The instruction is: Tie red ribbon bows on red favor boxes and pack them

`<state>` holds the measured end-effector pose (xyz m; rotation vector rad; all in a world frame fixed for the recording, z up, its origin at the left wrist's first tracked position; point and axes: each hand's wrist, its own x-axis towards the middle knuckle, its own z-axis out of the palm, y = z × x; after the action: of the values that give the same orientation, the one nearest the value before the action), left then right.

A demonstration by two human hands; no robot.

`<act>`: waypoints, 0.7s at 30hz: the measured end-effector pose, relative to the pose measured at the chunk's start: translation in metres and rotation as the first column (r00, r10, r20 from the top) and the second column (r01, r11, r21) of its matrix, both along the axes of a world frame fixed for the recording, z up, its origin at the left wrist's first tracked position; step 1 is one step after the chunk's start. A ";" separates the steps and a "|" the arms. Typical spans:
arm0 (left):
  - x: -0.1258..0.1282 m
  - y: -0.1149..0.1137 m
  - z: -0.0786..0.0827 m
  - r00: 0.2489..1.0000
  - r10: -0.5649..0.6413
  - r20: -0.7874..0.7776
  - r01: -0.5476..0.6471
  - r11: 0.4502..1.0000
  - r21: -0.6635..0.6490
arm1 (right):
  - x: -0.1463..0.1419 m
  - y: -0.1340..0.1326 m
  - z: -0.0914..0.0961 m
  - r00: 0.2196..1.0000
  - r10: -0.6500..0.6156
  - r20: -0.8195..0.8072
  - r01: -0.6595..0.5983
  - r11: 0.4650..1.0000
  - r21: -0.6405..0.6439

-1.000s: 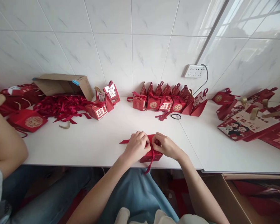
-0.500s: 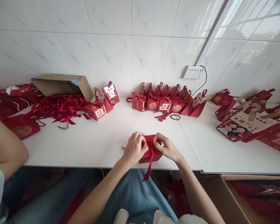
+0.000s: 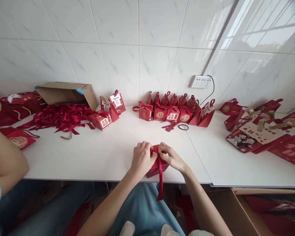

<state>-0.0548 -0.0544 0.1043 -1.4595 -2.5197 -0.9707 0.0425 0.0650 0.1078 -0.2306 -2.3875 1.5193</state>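
A small red gift box (image 3: pixel 157 167) sits at the near edge of the white table (image 3: pixel 108 154). My left hand (image 3: pixel 143 158) is closed around its left side and pinches the dark red ribbon (image 3: pixel 160 183) at the top. My right hand (image 3: pixel 169 156) pinches the same ribbon from the right. One ribbon tail hangs straight down over the table edge toward my lap.
A row of finished red boxes (image 3: pixel 173 113) stands against the tiled wall, with a black hair tie (image 3: pixel 183 127) in front. A pile of loose ribbons (image 3: pixel 61 117) and a cardboard box (image 3: pixel 66 93) lie at left. Flat red bags (image 3: pixel 263 132) lie at right. Another person's arm (image 3: pixel 3 157) is at far left.
The ribbon end that stuck out to the left has been drawn in, and the tail now hangs longer and straight down. My hands have closed in on the box top.
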 end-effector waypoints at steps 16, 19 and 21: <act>-0.040 -0.032 0.007 0.937 0.109 0.331 -0.209 0.935 0.285 | -0.001 0.008 -0.004 0.993 0.035 -0.111 -0.070 0.944 -0.324; -0.051 -0.038 0.017 0.887 0.122 0.446 -0.286 0.903 0.321 | -0.005 0.011 0.001 0.989 0.029 -0.142 -0.076 0.937 -0.340; -0.059 -0.042 0.022 0.845 0.104 0.525 -0.323 0.881 0.346 | -0.008 0.014 0.004 0.989 0.015 -0.147 -0.064 0.939 -0.338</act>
<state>-0.1140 -0.0961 0.1264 -0.8455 -2.4539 -1.8961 0.0347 0.0791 0.1122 -0.1423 -2.0187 1.8972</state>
